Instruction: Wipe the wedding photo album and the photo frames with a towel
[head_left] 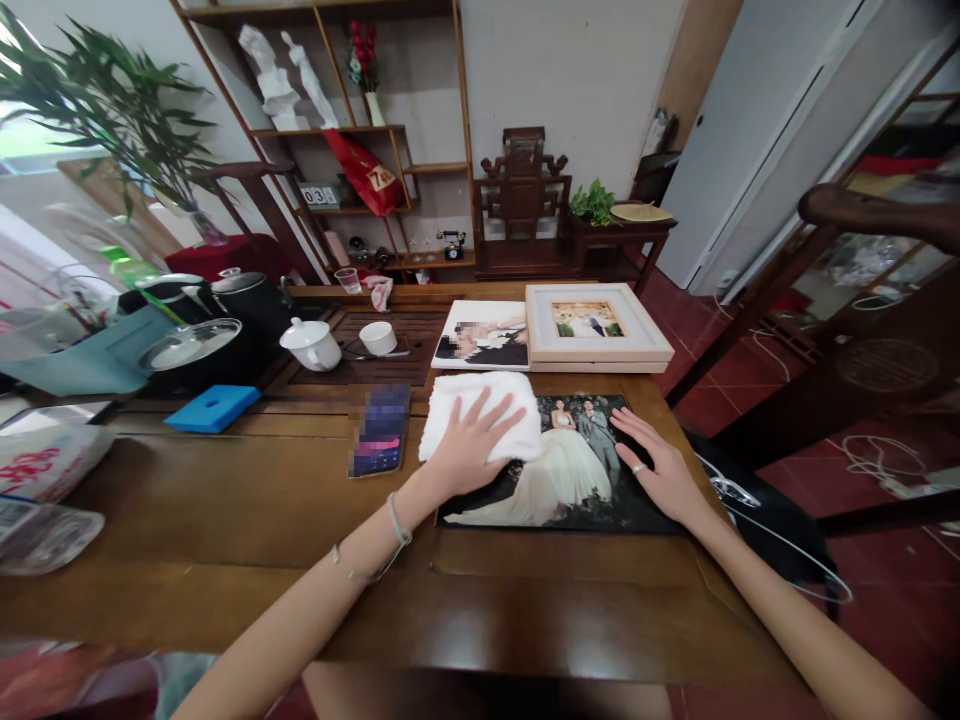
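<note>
A large wedding photo print [577,480] lies flat on the wooden table [225,520]. A folded white cloth [465,400] covers its upper left corner. My left hand [469,445] lies flat on the cloth with fingers spread. My right hand [656,470], a ring on one finger, rests open and flat on the print's right edge. Just behind the print lie a second photo print [480,335] and a pale framed photo [596,325].
A phone [379,430] lies left of the cloth, a blue block [212,407] further left. A white teapot [311,343], a cup [377,337] and dark kettles [247,295] stand on the tea tray. Plastic bags [37,480] sit at the left edge. White cables [787,540] trail on the red floor.
</note>
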